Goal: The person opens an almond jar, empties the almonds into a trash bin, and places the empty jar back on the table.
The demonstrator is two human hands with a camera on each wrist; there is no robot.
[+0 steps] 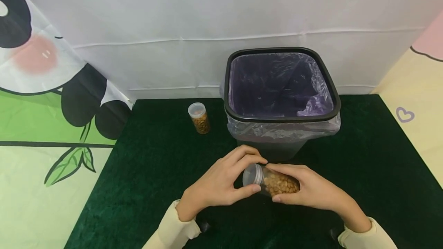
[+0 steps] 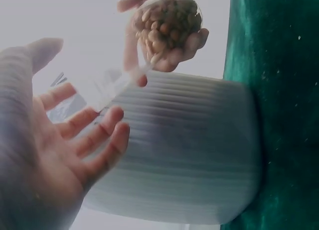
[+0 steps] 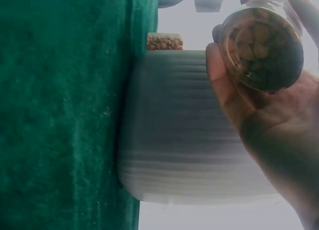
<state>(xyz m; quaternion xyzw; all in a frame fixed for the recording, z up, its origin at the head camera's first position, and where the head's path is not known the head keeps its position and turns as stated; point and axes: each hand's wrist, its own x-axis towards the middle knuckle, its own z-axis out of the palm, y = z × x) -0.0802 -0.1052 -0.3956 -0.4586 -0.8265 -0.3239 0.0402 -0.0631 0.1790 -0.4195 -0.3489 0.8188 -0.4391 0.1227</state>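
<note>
A clear jar (image 1: 281, 183) of light brown nuts or beans lies on its side in the air, its lid end toward the left. My right hand (image 1: 313, 187) grips the jar's body between thumb and fingers; the right wrist view shows the jar's round base (image 3: 261, 50). Around the translucent screw lid (image 1: 252, 174) is my left hand (image 1: 221, 181), thumb below and fingers above. In the left wrist view that left hand (image 2: 70, 140) has its fingers spread and loosely bent, with the thumb standing apart from the blurred lid.
Just beyond the hands stands a bin with a black rim (image 1: 277, 120), lined with a clear purplish bag (image 1: 270, 130). A second, capped jar (image 1: 199, 119) of brown pieces stands upright left of it. Dark green cloth (image 1: 149, 164) covers the table; a white backdrop (image 1: 155, 64) rises behind.
</note>
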